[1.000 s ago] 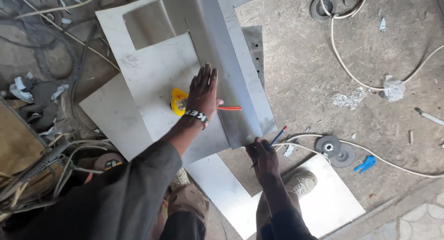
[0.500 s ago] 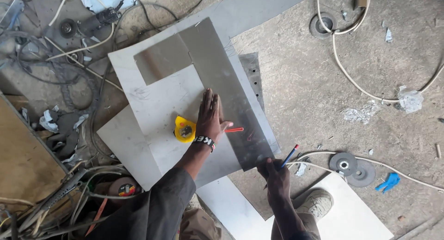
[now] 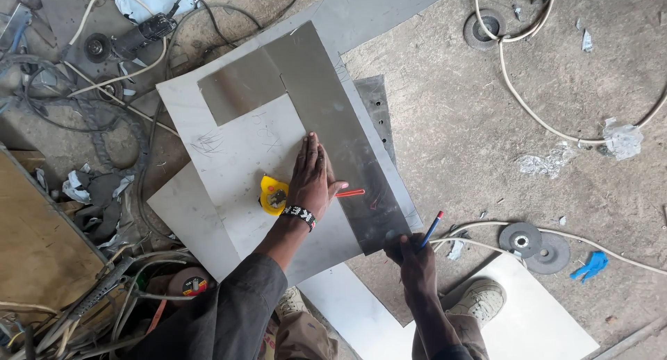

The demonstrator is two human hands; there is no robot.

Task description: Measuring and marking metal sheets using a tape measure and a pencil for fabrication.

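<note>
I see my left hand spread wide and pressed flat on the grey metal strip, pinning it on the pale metal sheet that lies on the concrete floor. My right hand is closed around a blue pencil with a red end, held just off the strip's near corner, with its tip close to the edge.

As I judge it, the laying out is done: the strip sits where it is wanted, with a shorter grey piece butted against its far end to make an L. A yellow tape measure rests on the sheet just beside my left wrist, and a red marker lies on the strip by my thumb. I can make out faint scribbles on the sheet but no clean traced line along the strip, so the marking looks mostly left to do.

Round about, two grinding discs lie on the floor to the right with a white cable looping past them, and a blue scrap sits beyond. An angle grinder and tangled cords lie at the far left. My shoe stands on a white board near the right hand. Nothing lies across the strip's edge, though the tape measure crowds the left hand.
</note>
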